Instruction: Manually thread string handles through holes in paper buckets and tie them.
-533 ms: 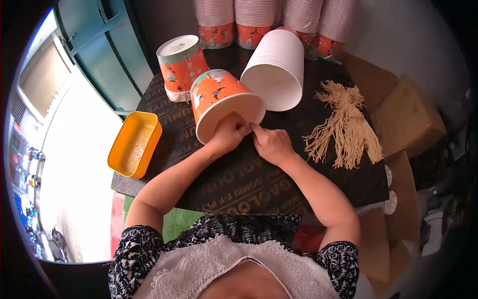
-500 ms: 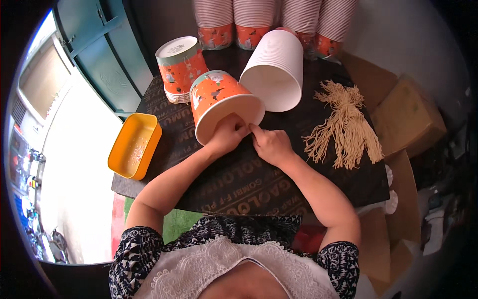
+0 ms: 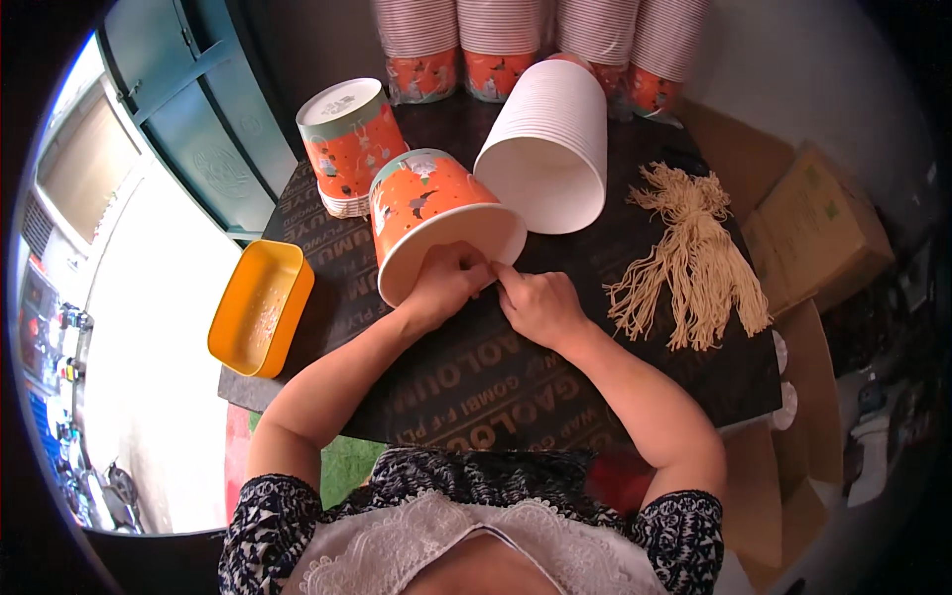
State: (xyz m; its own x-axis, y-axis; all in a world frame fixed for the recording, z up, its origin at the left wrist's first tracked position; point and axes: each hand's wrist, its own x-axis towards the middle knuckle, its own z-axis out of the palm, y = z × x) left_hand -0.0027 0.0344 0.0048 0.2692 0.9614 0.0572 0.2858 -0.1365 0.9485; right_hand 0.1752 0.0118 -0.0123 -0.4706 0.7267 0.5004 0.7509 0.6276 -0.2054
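Note:
An orange paper bucket (image 3: 426, 203) with a printed pattern and a green base band lies tilted on its side, its white mouth toward me. My left hand (image 3: 446, 285) reaches into the mouth, its fingers curled close to the rim's right side. Against that same part of the rim, my right hand (image 3: 540, 305) has its thumb and index finger pinched together from outside. Whatever is between the fingertips of either hand is too small or hidden to make out. To the right lies a bundle of beige cords (image 3: 689, 263), apart from both hands.
A white nested bucket stack (image 3: 545, 139) lies behind, its opening toward me. An upturned orange bucket (image 3: 352, 139) stands left of it. A yellow tub (image 3: 260, 307) holding small bits sits at the dark table's (image 3: 476, 382) left edge. Wrapped bucket stacks (image 3: 501, 40) line the back; a cardboard box (image 3: 818, 228) is right.
The whole view has shifted slightly, most things sitting a little lower. Both hands stay at the bucket's rim in nearly the same pose; no clear movement of the bucket shows.

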